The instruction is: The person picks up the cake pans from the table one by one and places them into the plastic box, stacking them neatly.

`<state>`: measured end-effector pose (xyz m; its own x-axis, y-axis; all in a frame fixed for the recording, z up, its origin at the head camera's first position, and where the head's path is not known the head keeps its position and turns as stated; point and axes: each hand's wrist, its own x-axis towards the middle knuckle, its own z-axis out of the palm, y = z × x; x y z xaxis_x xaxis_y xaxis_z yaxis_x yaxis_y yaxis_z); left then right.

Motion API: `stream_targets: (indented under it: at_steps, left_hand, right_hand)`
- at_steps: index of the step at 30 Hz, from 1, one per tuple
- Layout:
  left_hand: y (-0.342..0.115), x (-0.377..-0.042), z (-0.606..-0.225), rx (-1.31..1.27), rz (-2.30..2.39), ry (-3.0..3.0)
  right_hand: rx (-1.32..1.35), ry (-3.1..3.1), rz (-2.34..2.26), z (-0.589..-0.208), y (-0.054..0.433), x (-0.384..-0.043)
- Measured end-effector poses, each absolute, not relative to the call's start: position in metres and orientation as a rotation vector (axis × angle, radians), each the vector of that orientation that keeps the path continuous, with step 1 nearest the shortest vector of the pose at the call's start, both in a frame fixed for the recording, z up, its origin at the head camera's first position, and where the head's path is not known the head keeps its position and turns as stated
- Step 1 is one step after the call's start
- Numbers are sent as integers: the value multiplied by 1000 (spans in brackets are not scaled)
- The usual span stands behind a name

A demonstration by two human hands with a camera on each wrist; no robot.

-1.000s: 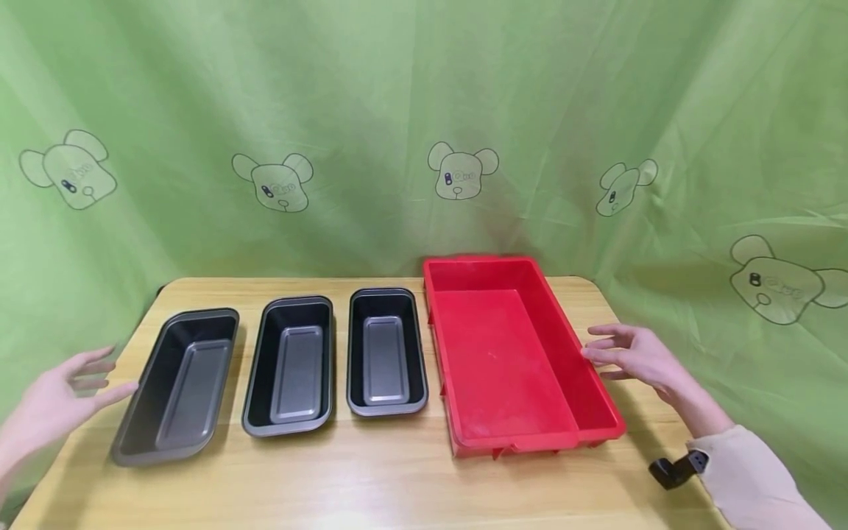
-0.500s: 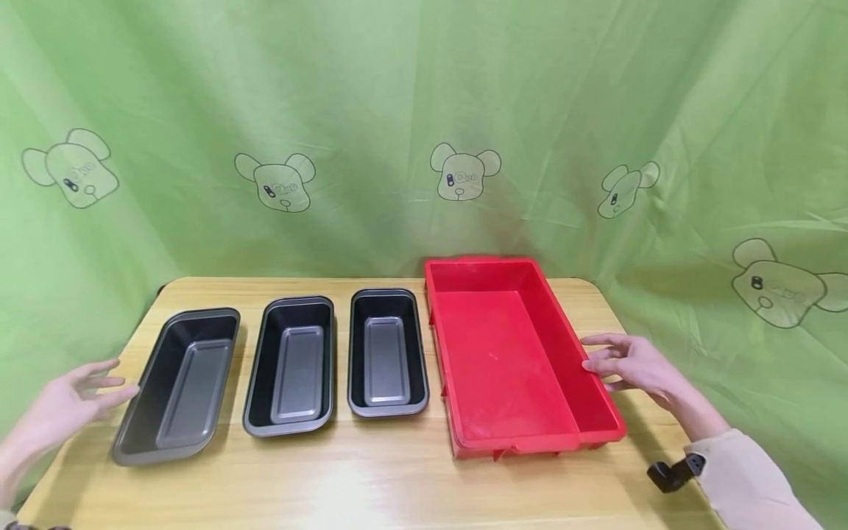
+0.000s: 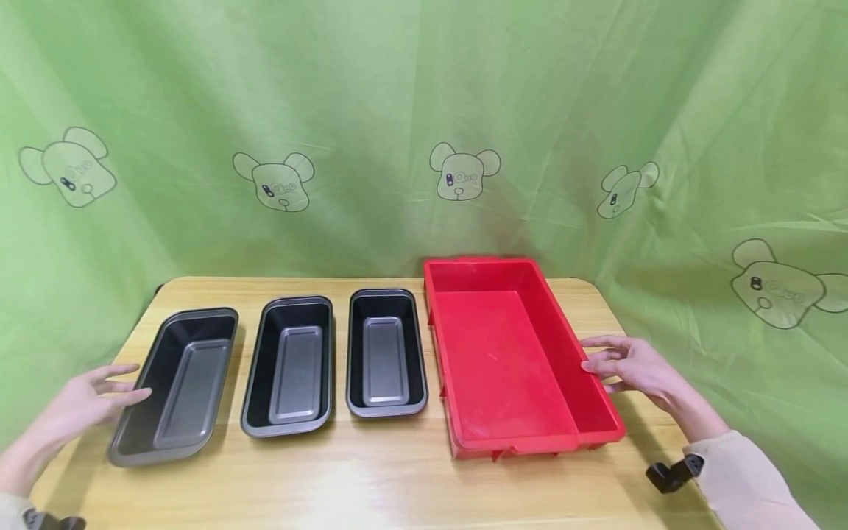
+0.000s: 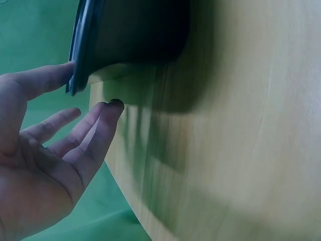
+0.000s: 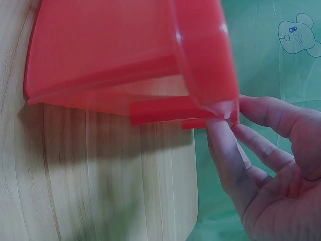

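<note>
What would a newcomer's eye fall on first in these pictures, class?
Probably the large red tray, on the right of the wooden table, with the right hand at its outer rim. To its left, three dark pans stand in a row, the left hand at the leftmost pan. Green cloth hangs behind.

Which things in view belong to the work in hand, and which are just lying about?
In the work:
leftmost dark pan, left hand at its rim
red tray, right hand at its rim

Probably just lying about, untouched:
middle dark pan
dark pan nearest the tray
</note>
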<state>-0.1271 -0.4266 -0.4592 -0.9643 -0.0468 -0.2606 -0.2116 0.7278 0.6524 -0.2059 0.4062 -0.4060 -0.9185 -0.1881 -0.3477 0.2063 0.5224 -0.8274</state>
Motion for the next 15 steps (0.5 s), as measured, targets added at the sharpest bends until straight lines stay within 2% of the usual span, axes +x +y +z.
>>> stream_targets:
  at_steps: [15]
  left_hand:
    - [-420,-136,-464,-215,1144,2610]
  right_hand:
    - [17,2359,-1378,-407,407,-206]
